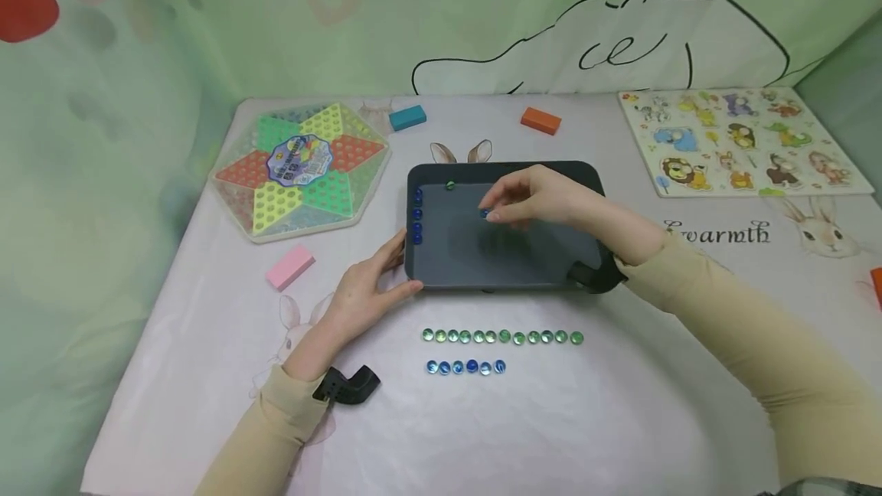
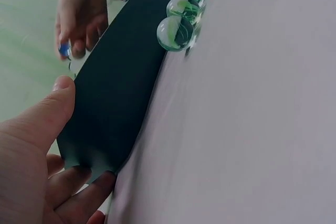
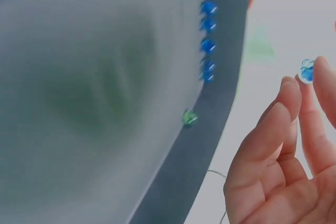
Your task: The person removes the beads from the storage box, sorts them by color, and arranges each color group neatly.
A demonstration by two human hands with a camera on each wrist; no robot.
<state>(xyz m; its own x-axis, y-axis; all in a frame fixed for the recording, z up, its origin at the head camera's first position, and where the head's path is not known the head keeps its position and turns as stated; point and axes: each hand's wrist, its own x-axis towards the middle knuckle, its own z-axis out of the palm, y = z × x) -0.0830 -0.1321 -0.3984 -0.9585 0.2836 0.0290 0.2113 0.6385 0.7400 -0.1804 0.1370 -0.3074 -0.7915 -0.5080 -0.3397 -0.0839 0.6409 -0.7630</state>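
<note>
A dark grey tray (image 1: 482, 282) lies mid-table. My left hand (image 1: 365, 285) grips its near left corner, thumb at the rim and fingers curled beneath, as the left wrist view shows. Above the tray floor, my right hand (image 1: 534, 196) pinches a blue marble (image 3: 306, 70) between thumb and fingertips. Several blue marbles (image 1: 417, 213) line the tray's left wall, and one green marble (image 1: 450, 185) sits by the far wall. In front of the tray, a long row of green marbles (image 1: 505, 336) runs across the cloth, with a shorter row of blue marbles (image 1: 472, 367) nearer me.
At the left back lies a hexagonal Chinese checkers box (image 1: 299, 171). An animal puzzle board (image 1: 744, 142) occupies the right back. Small blocks are scattered about: pink (image 1: 290, 267), blue (image 1: 408, 118) and orange (image 1: 540, 120). Another orange piece (image 1: 877, 282) shows at the right edge.
</note>
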